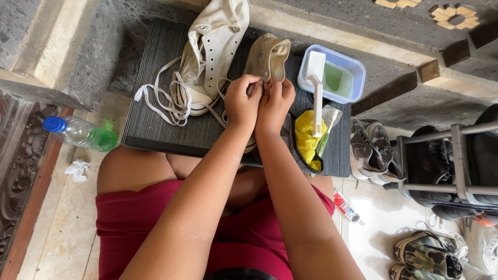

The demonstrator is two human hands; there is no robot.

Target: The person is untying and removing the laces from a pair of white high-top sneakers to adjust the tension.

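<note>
My left hand (241,102) and my right hand (273,103) are pressed together over a beige canvas shoe (268,55) that lies on a dark ribbed mat (155,122). Both sets of fingers pinch at the shoe's laces near its opening. A second beige high-top shoe (212,46) lies to the left on the mat, its loose white laces (166,101) spilled beside it.
A blue plastic tub (353,70) of greenish liquid with a white brush (315,83) sits right of the shoes, a yellow cloth (307,139) below it. A plastic bottle (80,133) lies left. Grey sneakers (369,153), a shoe rack (451,166), a small tube (346,206) and camouflage shoes (428,256) are right.
</note>
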